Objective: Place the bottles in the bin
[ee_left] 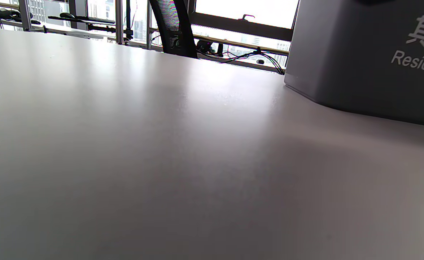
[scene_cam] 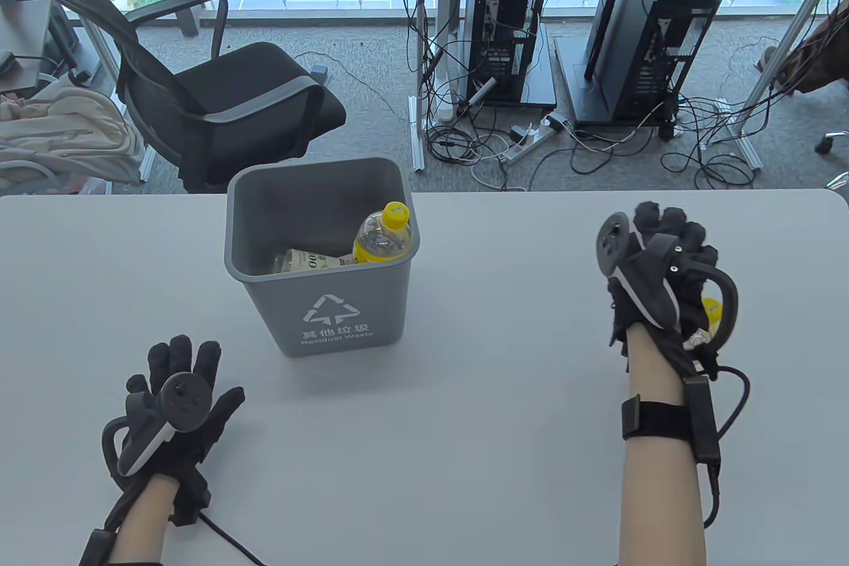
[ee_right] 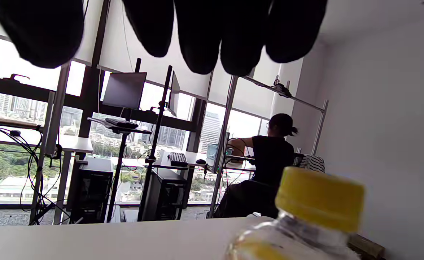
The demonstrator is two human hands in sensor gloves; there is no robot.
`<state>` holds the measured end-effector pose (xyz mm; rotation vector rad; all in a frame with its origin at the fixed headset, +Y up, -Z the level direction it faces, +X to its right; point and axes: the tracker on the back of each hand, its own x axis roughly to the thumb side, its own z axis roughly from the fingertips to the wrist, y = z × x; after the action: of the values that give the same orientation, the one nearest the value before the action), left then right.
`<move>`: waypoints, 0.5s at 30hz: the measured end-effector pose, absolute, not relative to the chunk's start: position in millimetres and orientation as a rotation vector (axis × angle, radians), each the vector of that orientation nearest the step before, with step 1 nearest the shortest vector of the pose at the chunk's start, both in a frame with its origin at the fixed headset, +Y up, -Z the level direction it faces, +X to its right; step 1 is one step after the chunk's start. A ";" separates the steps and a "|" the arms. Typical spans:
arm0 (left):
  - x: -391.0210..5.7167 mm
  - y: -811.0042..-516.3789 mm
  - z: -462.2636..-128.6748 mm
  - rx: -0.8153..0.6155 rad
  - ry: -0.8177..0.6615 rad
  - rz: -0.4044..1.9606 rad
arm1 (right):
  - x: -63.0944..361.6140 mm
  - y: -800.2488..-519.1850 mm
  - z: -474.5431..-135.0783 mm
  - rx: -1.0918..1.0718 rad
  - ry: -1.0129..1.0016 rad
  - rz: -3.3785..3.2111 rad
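A grey bin (scene_cam: 318, 307) stands on the white table, left of centre, and shows at the right of the left wrist view (ee_left: 359, 54). Inside it a clear bottle with a yellow cap and label (scene_cam: 383, 237) leans against the right wall, and another bottle (scene_cam: 308, 259) lies at the bottom. My right hand (scene_cam: 670, 224) is at the table's right over a yellow-capped bottle (scene_cam: 711, 312), mostly hidden beneath it. In the right wrist view my fingers (ee_right: 204, 32) hang above the bottle (ee_right: 316, 202) and do not touch it. My left hand (scene_cam: 182, 367) rests flat and empty, front-left of the bin.
The white table (scene_cam: 497, 407) has its far edge just behind the bin. A black office chair (scene_cam: 219, 88) stands beyond that edge, with computer towers and floor cables farther back.
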<state>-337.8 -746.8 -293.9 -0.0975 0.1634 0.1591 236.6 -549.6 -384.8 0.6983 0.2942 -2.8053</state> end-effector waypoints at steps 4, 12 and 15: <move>-337.2 -747.2 -294.2 -0.101 0.162 0.150 | 276.4 -570.2 -375.0 0.826 0.110 -2.785; -336.5 -747.3 -293.7 -0.106 0.165 0.144 | 304.9 -605.6 -368.6 0.848 -0.016 -2.995; -336.4 -747.4 -293.7 -0.107 0.167 0.143 | 303.7 -604.6 -369.3 0.840 -0.048 -2.960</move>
<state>-336.4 -747.4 -293.7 -0.1070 0.1665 0.1428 303.7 -604.6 -369.3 0.8396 -0.0477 -2.9597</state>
